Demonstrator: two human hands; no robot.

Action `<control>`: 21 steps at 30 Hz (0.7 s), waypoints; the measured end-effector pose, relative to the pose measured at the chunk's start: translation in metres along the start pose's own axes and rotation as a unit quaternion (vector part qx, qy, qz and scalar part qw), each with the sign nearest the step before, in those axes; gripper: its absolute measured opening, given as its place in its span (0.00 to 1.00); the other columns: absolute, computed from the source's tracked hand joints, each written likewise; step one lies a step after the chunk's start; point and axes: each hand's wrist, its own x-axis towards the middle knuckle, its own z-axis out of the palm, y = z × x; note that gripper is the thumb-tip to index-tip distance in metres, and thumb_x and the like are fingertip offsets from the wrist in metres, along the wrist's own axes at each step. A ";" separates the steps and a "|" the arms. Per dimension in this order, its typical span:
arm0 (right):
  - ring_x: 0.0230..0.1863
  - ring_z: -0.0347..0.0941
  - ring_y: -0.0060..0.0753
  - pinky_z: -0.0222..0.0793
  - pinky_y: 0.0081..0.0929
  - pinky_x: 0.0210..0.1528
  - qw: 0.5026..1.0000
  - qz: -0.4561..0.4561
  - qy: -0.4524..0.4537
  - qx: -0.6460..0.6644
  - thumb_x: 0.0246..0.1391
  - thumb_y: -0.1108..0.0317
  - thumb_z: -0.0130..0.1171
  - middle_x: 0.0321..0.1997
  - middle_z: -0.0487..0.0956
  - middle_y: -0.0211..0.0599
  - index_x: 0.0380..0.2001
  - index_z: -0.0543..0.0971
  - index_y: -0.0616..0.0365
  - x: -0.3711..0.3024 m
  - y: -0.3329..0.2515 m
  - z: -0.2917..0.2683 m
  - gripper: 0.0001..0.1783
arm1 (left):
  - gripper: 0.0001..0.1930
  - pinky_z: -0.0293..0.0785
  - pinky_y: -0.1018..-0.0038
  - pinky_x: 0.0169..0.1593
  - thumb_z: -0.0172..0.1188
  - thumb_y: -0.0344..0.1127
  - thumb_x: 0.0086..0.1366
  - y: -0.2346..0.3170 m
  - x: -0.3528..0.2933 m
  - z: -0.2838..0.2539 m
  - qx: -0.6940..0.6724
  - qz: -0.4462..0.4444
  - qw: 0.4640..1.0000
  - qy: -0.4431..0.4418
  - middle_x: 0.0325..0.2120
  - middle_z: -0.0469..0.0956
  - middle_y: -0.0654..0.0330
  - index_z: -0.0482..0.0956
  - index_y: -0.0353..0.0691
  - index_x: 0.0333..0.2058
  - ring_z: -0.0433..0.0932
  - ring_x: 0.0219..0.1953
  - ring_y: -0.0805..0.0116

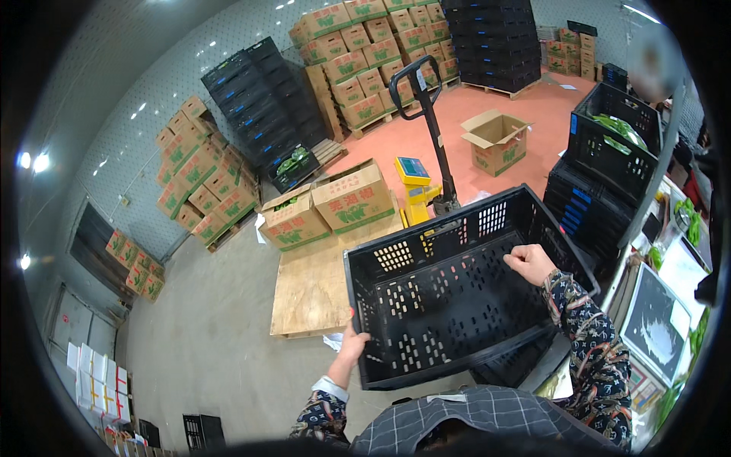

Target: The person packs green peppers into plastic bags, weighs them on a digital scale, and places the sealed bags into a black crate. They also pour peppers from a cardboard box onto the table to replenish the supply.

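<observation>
A large black plastic crate (457,305) with slotted walls and base is tilted in front of me; nothing shows inside it. My left hand (352,344) grips its left wall, the thumb inside. Over the crate's right part, my right hand (531,264) is closed in a loose fist; whether something small is in it is hidden. My right forearm crosses the crate's near right side. Part of another dark container (518,362) shows beneath the crate's near edge.
Two cartons (352,196) stand on a wooden-topped pallet (312,286) beyond the crate, beside a yellow scale (415,179) and a pallet jack handle (426,114). An opened carton (496,145) lies farther off. Stacked black crates (590,202) and a cluttered table (659,320) are at right.
</observation>
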 end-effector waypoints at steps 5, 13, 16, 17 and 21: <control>0.18 0.56 0.12 0.55 0.18 0.21 0.993 0.057 -0.012 0.105 0.52 0.62 0.54 0.12 0.64 0.23 0.15 0.71 0.63 -0.099 -0.052 0.015 0.18 | 0.34 0.62 0.71 0.53 0.52 0.22 0.45 -0.033 -0.004 0.067 0.013 0.133 0.989 -0.063 0.46 0.69 0.54 0.55 0.35 0.55 0.68 0.49 0.61; 0.26 0.69 0.18 0.67 0.25 0.28 0.908 0.306 0.141 0.250 0.51 0.54 0.54 0.22 0.76 0.27 0.26 0.78 0.57 -0.277 -0.075 0.147 0.16 | 0.35 0.56 0.69 0.57 0.51 0.23 0.47 -0.026 -0.059 0.132 -0.150 0.135 0.977 -0.065 0.51 0.61 0.44 0.50 0.23 0.55 0.64 0.50 0.57; 0.32 0.71 0.46 0.68 0.37 0.32 0.990 0.072 0.057 -0.106 0.50 0.58 0.51 0.26 0.73 0.40 0.28 0.73 0.55 -0.301 -0.081 0.149 0.11 | 0.36 0.58 0.71 0.57 0.51 0.21 0.47 -0.009 -0.058 0.095 -0.178 0.030 0.982 -0.062 0.52 0.61 0.49 0.51 0.29 0.57 0.64 0.50 0.60; 0.32 0.71 0.45 0.67 0.37 0.33 0.981 0.079 0.123 -0.127 0.49 0.59 0.52 0.26 0.72 0.39 0.29 0.73 0.55 -0.303 -0.083 0.144 0.11 | 0.36 0.59 0.71 0.56 0.51 0.20 0.47 -0.010 -0.045 0.092 -0.163 0.045 0.984 -0.056 0.53 0.60 0.51 0.51 0.31 0.58 0.64 0.50 0.60; 0.34 0.69 0.44 0.66 0.36 0.35 0.928 0.122 0.308 -0.171 0.46 0.64 0.55 0.29 0.71 0.40 0.33 0.73 0.56 -0.350 -0.070 0.089 0.11 | 0.39 0.62 0.70 0.56 0.52 0.22 0.49 -0.026 -0.020 0.105 -0.143 0.060 0.985 -0.073 0.56 0.58 0.54 0.48 0.39 0.61 0.64 0.52 0.60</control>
